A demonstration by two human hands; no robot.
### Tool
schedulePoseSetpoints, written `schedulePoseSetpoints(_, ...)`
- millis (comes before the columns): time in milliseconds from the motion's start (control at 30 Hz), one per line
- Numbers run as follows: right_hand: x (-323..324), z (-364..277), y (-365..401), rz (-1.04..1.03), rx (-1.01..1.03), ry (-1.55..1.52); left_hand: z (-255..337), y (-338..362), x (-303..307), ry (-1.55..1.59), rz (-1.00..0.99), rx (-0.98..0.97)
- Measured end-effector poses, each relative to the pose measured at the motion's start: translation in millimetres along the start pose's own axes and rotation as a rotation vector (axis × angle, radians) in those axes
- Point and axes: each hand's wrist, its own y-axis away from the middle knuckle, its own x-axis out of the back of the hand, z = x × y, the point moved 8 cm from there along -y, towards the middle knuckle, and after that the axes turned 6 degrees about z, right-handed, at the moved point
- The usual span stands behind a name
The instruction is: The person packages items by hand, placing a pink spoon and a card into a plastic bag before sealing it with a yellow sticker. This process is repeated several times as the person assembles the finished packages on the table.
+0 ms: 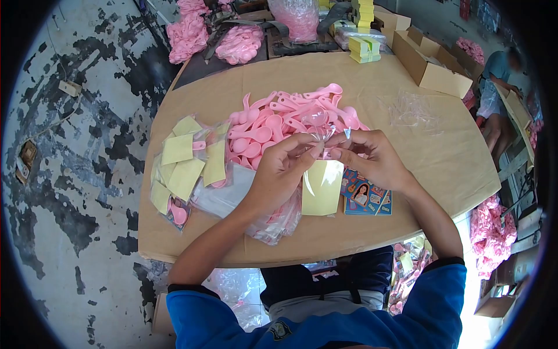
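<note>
Above the middle of the brown-covered table (407, 151), a clear plastic bag (322, 166) with a plain yellow card (321, 195) in it hangs between my hands. My left hand (282, 168) pinches the bag's upper edge from the left. From the other side my right hand (372, 154) grips the same edge between thumb and fingers. Just behind them lies a heap of pink plastic scoops (273, 122). Printed blue cards (369, 198) are partly under my right hand. Flat clear bags (218, 192) lie beside my left forearm.
Filled bags with yellow cards (183, 157) are piled on the left. Clear plastic scraps (415, 110) lie at the right. Yellow card stacks (364, 49), an open cardboard box (433, 67) and pink bundles (238, 43) stand at the back. Another person (500, 75) sits at far right.
</note>
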Motion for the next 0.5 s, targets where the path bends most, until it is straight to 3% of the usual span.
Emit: schedulePoseSetpoints(500, 1.9, -21.7, 0.2, 0.046, 0.267, 0.265, -4.2, -1.7, -1.2, 0.018, -0.012, -0.014)
